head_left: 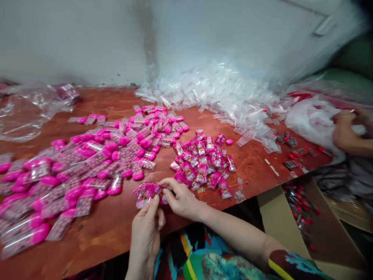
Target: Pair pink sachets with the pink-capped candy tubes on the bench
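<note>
At lower centre of the frame, the left hand (147,225) and right hand (182,200) meet, both pinching pink packaging (143,194) that stretches roughly sideways, free end leftward, above the worktop (110,233).

I see on head feed: left hand (148,225) and right hand (180,198) both pinching pink packets (145,192) above red-brown table (110,229), can't tell count. Loose packets (201,167) piled just right of these. Pink-capped cases (93,159), pink beads inside, spread across left. Clear plastic pieces (215,93) heaped near wall (87,42). Far right, co-worker's hand (346,130) at white bag (311,116). Cardboard box (278,214) below holds red-and-dark pieces (300,214).
</note>
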`<state>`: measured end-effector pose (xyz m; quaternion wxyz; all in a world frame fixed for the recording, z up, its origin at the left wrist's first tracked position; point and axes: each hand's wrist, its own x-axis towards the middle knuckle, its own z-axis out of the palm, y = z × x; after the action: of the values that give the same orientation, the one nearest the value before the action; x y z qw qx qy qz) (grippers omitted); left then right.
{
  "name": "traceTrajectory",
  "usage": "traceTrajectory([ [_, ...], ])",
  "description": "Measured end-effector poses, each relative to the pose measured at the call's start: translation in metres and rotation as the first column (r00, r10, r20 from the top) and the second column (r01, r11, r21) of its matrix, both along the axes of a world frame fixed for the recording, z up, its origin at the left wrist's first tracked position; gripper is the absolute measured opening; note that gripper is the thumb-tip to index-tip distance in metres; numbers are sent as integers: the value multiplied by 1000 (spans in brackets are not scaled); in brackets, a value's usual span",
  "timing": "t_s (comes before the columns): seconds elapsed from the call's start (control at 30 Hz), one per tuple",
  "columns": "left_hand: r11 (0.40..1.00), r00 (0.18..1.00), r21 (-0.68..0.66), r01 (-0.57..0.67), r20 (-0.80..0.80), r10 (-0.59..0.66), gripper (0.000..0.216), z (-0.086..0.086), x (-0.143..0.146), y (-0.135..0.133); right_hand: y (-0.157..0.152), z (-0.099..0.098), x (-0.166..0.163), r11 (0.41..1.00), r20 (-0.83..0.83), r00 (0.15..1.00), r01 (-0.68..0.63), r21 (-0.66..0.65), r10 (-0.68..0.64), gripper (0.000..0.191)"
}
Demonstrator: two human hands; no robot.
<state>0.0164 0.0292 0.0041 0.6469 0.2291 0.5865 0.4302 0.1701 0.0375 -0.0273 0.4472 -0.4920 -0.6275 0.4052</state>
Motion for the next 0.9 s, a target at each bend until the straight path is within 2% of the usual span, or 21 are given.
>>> traceTrajectory([
  [0.1, 1000, 998, 8, -2, 66, 1, 75, -2, -7, 10, 27, 12, 19, 988, 204, 970, -145, 58, 130, 30],
  [0.17, 999, 996, 6, -44, 81, 44, 72, -4, -12, 14, 58, 28, 39, 983, 345, 926, -179, 45, 152, 29],
  [0.23, 997, 993, -7, -80, 85, 80, 70, -5, -16, 16, 96, 48, 61, 998, 525, 850, -60, 5, 48, 32],
  [0.3, 995, 991, -30, -91, 91, 93, 71, -6, -16, 16, 137, 66, 79, 990, 769, 640, 102, -94, 7, 35],
  [0.37, 994, 989, -46, -99, 104, 103, 73, -7, -14, 16, 171, 77, 87, 980, 835, 550, 161, -119, 11, 34],
  [0.43, 991, 984, -52, -124, 118, 129, 72, -9, -11, 16, 193, 81, 85, 979, 862, 506, 157, -132, 35, 35],
  [0.53, 989, 980, -55, -140, 136, 147, 66, -8, -9, 15, 199, 79, 73, 985, 886, 460, 116, -131, 64, 39],
  [0.67, 984, 975, -37, -173, 133, 177, 61, 3, -14, 16, 179, 76, 64, 997, 916, 396, 10, -78, 68, 43],
  [0.77, 977, 968, -34, -211, 132, 214, 56, 12, -15, 16, 163, 73, 61, 993, 938, 329, -75, -93, 113, 48],
  [0.83, 972, 962, -39, -233, 137, 236, 53, 15, -14, 15, 154, 72, 58, 989, 940, 313, -95, -109, 134, 49],
  [0.9, 971, 960, -35, -236, 147, 239, 51, 17, -14, 11, 149, 72, 53, 996, 943, 322, -61, -71, 87, 48],
])
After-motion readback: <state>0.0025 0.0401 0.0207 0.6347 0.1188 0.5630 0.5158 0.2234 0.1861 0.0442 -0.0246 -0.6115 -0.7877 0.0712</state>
